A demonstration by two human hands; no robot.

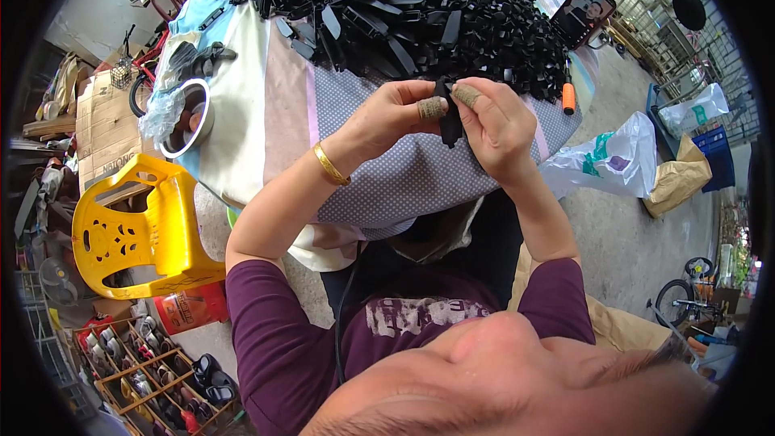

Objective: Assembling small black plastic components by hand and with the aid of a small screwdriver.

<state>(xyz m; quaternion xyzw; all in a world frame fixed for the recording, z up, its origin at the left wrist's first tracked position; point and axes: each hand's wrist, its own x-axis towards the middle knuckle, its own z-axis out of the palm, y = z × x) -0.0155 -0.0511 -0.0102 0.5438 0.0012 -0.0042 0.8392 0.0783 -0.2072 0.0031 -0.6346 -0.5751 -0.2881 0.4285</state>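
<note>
Between my two hands, just above the near part of the table, is a flat, dark plastic piece (449,117), long and narrow and held upright. My left hand (401,117) pinches it from the left, thumb and fingers closed, with tan tape wrapped round a digit. From the right, my right hand (498,125) grips its upper part, also with a taped digit. The piece's exact kind is not clear. Beyond my hands spreads a big heap of black plastic parts (363,12), long blade-like ones to the left and small ones to the right.
A patterned cloth covers the table (266,105). On it stand a white-rimmed bowl (207,117) at left, an orange-handled screwdriver (568,98) at right and a phone (583,12) behind. A yellow plastic chair (173,226) is at left; white bags (613,153) lie at right.
</note>
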